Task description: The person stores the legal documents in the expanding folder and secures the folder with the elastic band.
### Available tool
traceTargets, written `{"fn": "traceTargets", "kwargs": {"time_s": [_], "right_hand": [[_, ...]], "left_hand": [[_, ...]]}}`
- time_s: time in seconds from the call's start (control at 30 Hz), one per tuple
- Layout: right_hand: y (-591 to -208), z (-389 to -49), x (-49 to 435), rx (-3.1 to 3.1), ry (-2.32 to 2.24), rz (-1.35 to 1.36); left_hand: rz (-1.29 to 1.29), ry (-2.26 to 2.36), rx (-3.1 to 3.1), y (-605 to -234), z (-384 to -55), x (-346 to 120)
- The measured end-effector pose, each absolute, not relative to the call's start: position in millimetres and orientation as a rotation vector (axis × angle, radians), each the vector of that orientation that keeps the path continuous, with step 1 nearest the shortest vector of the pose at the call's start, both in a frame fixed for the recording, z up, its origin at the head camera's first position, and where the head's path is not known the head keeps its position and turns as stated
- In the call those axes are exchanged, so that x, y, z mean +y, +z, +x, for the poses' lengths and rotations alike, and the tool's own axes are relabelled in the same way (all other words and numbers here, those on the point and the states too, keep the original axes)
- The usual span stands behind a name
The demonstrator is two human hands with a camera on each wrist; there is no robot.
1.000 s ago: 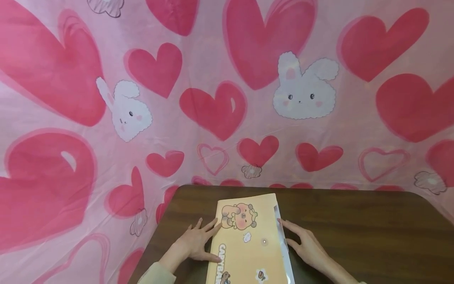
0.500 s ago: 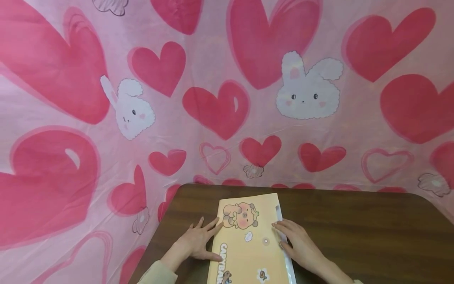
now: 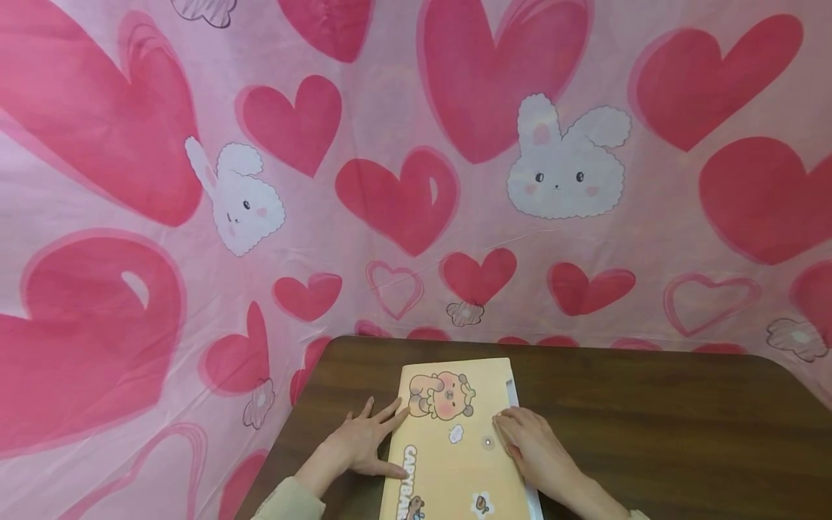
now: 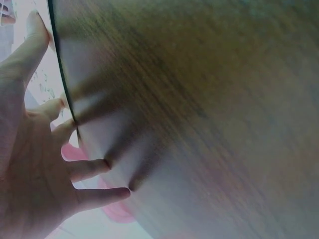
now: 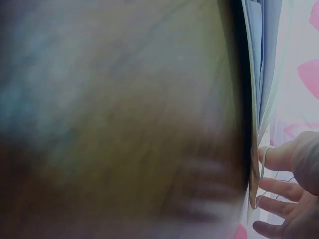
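A pale yellow folder (image 3: 455, 448) with a cartoon capybara print lies on the brown table, white sheets showing along its right edge. Fingers spread, my left hand (image 3: 357, 442) rests on the folder's left edge; in the left wrist view that hand (image 4: 42, 169) has its thumb on the folder and two fingertips out over the table. My right hand (image 3: 536, 444) pinches the cover at the right edge, fingertips bent on the top. In the right wrist view the right hand's thumb and fingers (image 5: 279, 155) meet the folder's edge by a thin pale loop, whose nature I cannot tell.
The dark wood table (image 3: 650, 412) extends to the right of the folder and behind it. A pink cloth (image 3: 390, 87) with red hearts and white rabbits hangs behind and to the left of the table.
My right hand has moved left from beside the folder's right edge onto its cover, and its fingers have bent. The left hand stays in place on the folder. The head view shifted slightly.
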State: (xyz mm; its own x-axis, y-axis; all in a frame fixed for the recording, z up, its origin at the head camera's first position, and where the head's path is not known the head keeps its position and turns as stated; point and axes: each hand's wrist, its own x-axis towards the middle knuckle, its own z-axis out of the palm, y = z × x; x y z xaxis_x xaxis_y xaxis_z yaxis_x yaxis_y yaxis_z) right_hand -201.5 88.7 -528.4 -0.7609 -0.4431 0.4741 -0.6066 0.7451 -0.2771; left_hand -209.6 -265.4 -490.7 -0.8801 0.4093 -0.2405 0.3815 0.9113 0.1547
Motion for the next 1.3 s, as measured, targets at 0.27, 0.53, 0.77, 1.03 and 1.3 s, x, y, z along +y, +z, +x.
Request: {"fn": "traceTargets", "kwargs": {"time_s": [0.27, 0.53, 0.77, 1.03, 1.3], "right_hand": [[-531.3, -203.4, 82.4, -2.589, 0.540, 0.868], [-529.3, -205.2, 73.4, -2.689, 0.432, 0.908], [-529.9, -205.5, 70.4, -2.662, 0.351, 0.961], [-530.2, -206.9, 69.1, -2.549, 0.251, 1.027], [-525.1, -213.9, 69.5, -2.566, 0.222, 1.045]], "left_hand": [[0.586, 0.171, 2.794, -490.5, -210.3, -265.3], [0.571, 0.168, 2.788, -491.3, -212.0, -264.8], [0.575, 0.134, 2.798, -492.8, -213.2, -264.5], [0.582, 0.132, 2.792, -493.2, -212.2, -265.5], [0.610, 0.154, 2.797, -492.7, -213.3, -265.6]]}}
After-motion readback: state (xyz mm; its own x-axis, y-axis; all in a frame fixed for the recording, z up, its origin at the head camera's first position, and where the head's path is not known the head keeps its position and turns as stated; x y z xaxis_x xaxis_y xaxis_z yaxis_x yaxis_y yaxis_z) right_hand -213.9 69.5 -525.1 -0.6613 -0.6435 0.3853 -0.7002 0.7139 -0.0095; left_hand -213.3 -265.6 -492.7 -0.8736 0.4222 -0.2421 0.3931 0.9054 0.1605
